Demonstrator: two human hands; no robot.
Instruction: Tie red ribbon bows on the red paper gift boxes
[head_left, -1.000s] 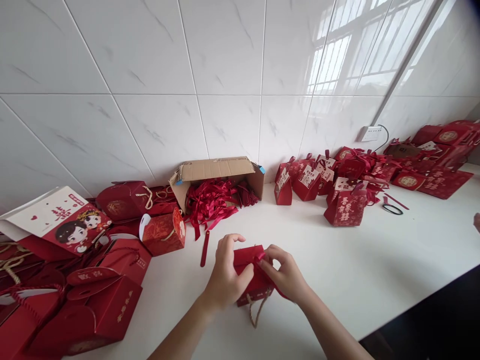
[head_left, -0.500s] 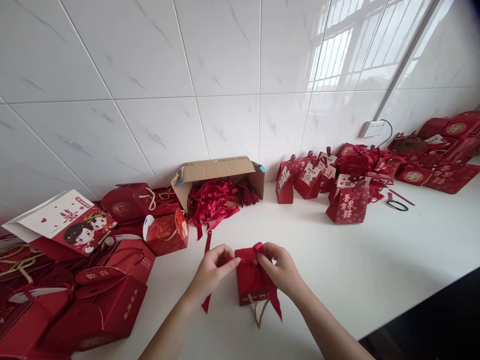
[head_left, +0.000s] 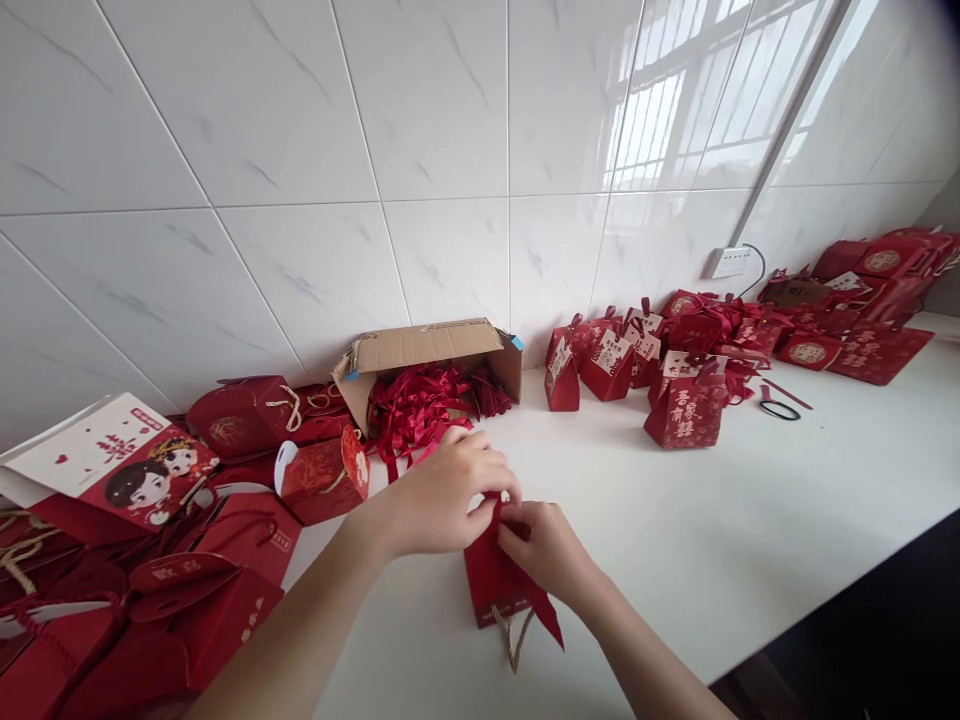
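Observation:
A small red gift box lies on the white table in front of me, its twisted cord handle toward me. My left hand is over the box's far end, fingers curled down and pinching a red ribbon. Close against it, my right hand has its thumb and forefinger closed on the same ribbon near the far edge of the box. One ribbon tail slants down along the box's right side. The fingers hide the spot where the ribbon crosses.
Behind the hands, a cardboard box holds a heap of red ribbons. Red gift boxes pile up at the left. Tagged red boxes stand at the back right, near scissors. A tiled wall closes the back.
My left hand has moved right and up across the box, carrying its ribbon end over to my right hand. The ribbon loop at my right fingers is now covered. The view has shifted slightly.

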